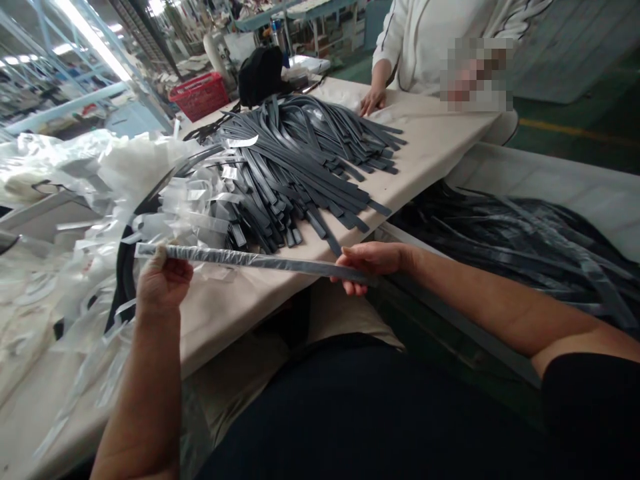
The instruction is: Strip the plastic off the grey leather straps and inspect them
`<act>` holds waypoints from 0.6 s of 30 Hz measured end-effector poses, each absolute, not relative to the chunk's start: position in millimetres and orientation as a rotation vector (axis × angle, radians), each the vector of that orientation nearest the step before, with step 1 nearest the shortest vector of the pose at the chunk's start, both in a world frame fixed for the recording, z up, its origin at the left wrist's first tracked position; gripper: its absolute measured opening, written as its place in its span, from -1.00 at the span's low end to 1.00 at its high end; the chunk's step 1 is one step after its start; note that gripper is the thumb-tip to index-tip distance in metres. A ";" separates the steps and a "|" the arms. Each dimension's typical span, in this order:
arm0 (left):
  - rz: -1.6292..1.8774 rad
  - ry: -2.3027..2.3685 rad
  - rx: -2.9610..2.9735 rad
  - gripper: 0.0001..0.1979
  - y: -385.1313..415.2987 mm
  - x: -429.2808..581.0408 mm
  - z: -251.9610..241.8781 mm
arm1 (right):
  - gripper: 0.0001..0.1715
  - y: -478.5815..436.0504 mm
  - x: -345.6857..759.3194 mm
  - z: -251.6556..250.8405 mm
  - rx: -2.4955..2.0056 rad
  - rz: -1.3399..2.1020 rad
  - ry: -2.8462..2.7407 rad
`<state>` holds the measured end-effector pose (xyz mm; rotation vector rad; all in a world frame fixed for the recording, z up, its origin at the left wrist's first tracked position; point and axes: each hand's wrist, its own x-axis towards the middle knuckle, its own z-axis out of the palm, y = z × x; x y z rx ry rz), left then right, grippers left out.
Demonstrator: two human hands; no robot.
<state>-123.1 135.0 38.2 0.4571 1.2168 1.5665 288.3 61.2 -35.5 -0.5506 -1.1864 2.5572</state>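
A long dark grey strap (315,267) in a narrow clear plastic sleeve (215,254) is stretched between my hands over the table's front edge. My left hand (164,277) is closed on the sleeve's left end, fingers curled under it. At the other end my right hand (367,263) grips the strap between thumb and fingers. Just beyond lies a big heap of dark grey straps (305,173), their flat ends fanned toward me. To the left, clear plastic sleeves (195,207) are piled loosely beside the straps.
The table (220,320) has a pale cover. Across it stands a person in a white top (430,47), one hand (373,100) on the tabletop. A red basket (200,95) and a black bag (263,73) are at the back. At right, a white bin (540,173) holds wrapped dark straps (525,233).
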 end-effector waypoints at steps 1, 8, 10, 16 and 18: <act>1.573 1.211 0.450 -0.66 132.9 -121.8 38.1 | -0.25 57.2 291.2 -37.6 -0.563 2.560 -1.178; 1.391 1.062 0.691 -0.84 113.3 -75.4 33.3 | -0.27 52.3 263.0 -35.3 -0.574 2.424 -1.265; 1.355 1.012 0.751 -0.77 109.1 -58.5 28.3 | -0.24 56.3 240.3 -27.3 -0.598 2.350 -1.330; 1.258 0.945 0.831 -0.69 94.8 -27.6 16.4 | -0.21 70.8 178.0 -3.8 -0.774 2.051 -1.538; 1.303 0.933 0.837 -0.72 93.2 -25.0 15.7 | -0.26 74.7 168.7 -1.6 -0.827 1.973 -1.597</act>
